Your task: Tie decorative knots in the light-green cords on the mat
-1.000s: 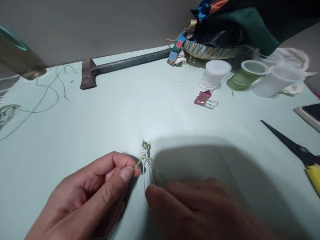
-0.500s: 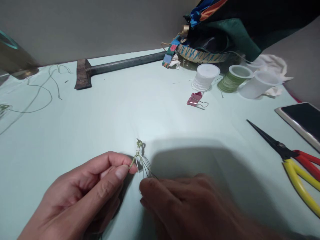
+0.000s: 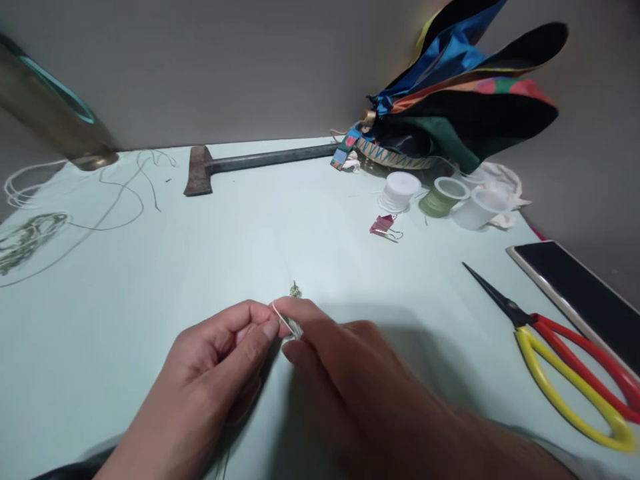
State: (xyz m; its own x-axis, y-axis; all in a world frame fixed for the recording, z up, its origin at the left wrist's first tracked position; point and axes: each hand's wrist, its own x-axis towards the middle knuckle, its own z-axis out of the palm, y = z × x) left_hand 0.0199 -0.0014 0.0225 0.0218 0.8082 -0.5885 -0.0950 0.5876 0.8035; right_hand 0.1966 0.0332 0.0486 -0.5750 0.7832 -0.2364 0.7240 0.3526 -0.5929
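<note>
A small knotted piece of green and white cord (image 3: 295,291) lies on the pale green table (image 3: 280,227), its strands running back between my fingers. My left hand (image 3: 215,367) pinches the strands between thumb and forefinger. My right hand (image 3: 340,360) is closed on the same strands right beside it, fingertips touching those of the left. Most of the cord is hidden under the two hands.
Yellow and red scissors (image 3: 565,347) and a phone (image 3: 575,293) lie at the right. A pink binder clip (image 3: 384,227), a white spool (image 3: 399,191), a green spool (image 3: 443,197), colourful fabric (image 3: 460,107) and a hammer (image 3: 250,163) are at the back. Loose cord (image 3: 60,213) lies at the left.
My right hand has moved up and left until its fingertips meet my left hand's over the strands. The view has tilted up and pulled back, showing more of the table.
</note>
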